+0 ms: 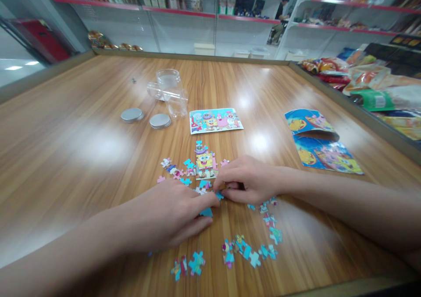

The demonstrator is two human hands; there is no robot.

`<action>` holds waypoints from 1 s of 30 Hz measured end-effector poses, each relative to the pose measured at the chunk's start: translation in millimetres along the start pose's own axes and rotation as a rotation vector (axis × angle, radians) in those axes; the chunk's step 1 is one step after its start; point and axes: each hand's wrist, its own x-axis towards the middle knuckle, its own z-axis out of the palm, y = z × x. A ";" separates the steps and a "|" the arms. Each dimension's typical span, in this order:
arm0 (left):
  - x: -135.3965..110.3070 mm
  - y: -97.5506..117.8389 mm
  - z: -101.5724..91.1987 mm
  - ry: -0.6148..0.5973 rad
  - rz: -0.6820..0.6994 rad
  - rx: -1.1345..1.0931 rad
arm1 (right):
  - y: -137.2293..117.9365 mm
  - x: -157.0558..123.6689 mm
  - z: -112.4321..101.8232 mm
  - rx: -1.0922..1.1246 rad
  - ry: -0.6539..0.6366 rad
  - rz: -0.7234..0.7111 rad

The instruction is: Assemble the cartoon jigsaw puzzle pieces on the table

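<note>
My right hand [246,180] is closed in a pinch on a small blue puzzle piece [219,195] near the tabletop. My left hand [174,216] comes in from the lower left, with another blue puzzle piece [206,212] between its thumb and forefinger. Just beyond the hands lies a partly joined puzzle section [204,163] with a yellow cartoon sponge figure. Loose pieces [171,169] lie left of that section, partly behind my left hand. More loose pieces [245,249] form a curved line nearer to me. The fingers of both hands partly hide the pieces between them.
A printed picture card [216,121] lies behind the puzzle. Round silver lids [132,114] and clear plastic cylinders [173,91] stand farther back left. A folded blue printed sheet [322,141] is at right. Snack packages [371,82] line the table's right edge; a person sits far off.
</note>
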 end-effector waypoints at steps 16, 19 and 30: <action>-0.2 0.3 0.5 0.035 0.018 0.008 | -0.5 0.1 -1.1 0.010 -0.006 0.007; 0.3 0.2 0.8 0.012 0.013 0.002 | -0.4 -0.3 -0.5 0.016 -0.011 0.011; 1.0 2.1 -1.8 -0.011 -0.016 0.045 | -0.7 -0.8 0.7 0.023 0.014 0.015</action>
